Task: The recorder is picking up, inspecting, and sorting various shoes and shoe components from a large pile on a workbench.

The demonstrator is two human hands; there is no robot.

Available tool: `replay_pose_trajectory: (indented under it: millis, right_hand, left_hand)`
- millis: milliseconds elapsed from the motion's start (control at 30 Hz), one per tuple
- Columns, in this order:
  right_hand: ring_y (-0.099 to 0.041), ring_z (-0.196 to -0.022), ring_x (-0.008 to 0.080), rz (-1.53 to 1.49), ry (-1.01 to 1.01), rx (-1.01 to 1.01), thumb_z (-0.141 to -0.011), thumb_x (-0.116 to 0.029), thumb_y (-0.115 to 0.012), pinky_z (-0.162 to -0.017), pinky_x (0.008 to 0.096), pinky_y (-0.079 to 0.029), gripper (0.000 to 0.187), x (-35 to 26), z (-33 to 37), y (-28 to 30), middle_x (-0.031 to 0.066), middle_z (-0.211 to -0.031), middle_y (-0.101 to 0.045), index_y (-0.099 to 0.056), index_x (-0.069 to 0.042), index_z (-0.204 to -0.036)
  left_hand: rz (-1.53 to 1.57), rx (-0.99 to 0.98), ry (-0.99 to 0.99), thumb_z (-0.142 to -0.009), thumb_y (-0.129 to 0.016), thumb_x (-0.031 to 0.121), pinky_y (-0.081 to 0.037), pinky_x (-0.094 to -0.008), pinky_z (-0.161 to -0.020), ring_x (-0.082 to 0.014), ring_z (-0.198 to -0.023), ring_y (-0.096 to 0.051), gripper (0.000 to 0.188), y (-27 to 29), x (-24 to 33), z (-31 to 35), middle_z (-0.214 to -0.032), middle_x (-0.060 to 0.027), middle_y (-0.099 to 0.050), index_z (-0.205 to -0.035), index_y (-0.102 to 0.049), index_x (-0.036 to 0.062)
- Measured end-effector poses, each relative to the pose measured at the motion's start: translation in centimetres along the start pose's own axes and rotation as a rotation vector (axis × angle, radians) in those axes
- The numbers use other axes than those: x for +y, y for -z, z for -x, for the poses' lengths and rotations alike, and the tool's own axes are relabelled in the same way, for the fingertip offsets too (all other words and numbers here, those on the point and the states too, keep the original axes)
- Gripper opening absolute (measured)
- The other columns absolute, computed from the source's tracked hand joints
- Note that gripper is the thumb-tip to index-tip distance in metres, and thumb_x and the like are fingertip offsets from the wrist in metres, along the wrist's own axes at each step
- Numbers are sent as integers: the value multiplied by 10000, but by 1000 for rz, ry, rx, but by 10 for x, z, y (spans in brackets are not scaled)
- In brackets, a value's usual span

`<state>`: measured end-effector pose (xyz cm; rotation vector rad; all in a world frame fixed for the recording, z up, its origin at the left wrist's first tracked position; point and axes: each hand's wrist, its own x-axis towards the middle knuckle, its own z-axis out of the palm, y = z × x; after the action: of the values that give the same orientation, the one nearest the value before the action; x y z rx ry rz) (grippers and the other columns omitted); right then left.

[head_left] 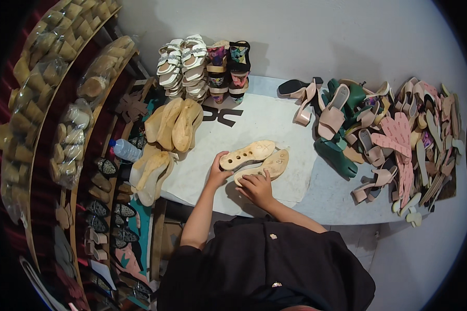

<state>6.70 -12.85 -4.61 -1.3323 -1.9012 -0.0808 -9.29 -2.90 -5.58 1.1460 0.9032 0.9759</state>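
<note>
Two pale yellow shoe lasts are side by side above the table, one with several dark holes along it. My left hand grips the holed shoe last at its left end, the thumb lying near the edge. My right hand is on the second shoe last, its bent fingers over the near left end and partly hiding it. Pencil-like marks show on both lasts. Beneath them lies a white sheet on the table.
More lasts stand at the sheet's left edge, beside white sandals and patterned shoes. Dark cut-out shapes lie behind. Heeled sandals, green lasts and pink pieces pile up at right. Loaded shelves line the left; a bottle stands there.
</note>
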Motion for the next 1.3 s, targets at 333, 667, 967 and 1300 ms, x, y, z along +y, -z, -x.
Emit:
replay_pose_trajectory:
  millis: [333, 667, 967, 1300]
  right_hand:
    - [-519, -1058, 241, 3, -140, -256, -646, -170, -636, -979, 545, -278, 440, 74, -40, 13, 66, -1076, -578, -570, -116, -1078]
    - [-315, -1302, 228, 45, -474, -983, -600, -211, -686, -1010, 656, -170, 762, 115, -94, -28, 59, -1368, -389, -412, -218, -1311]
    - [-419, -1198, 278, 143, -549, -983, -528, -398, -755, -1003, 657, -175, 819, 120, -70, 10, 95, -1245, -483, -455, -203, -1264]
    - [-534, -1050, 300, 265, -927, -649, -520, -528, -688, -1001, 662, -113, 778, 64, -17, 35, 135, -1102, -556, -524, -111, -1156]
  left_hand:
    - [-811, 103, -435, -625, -740, 199, -250, -442, -1037, -342, -1247, -276, 821, 10, 29, 13, -1321, -188, -301, -1319, -325, 62]
    - [-1223, -114, -555, -571, -763, 516, -103, -640, -965, -368, -1276, -165, 681, -4, -19, 57, -1350, -123, -276, -1155, -541, 244]
    - [-1334, -376, -408, -568, -760, 230, -52, -634, -1001, -400, -1327, -103, 563, 20, 41, -13, -1406, -131, -243, -1103, -600, 303]
    - [-1396, -420, -427, -652, -672, 87, -120, -566, -1026, -362, -1308, -188, 509, 18, 60, -53, -1378, -142, -284, -1116, -578, 274]
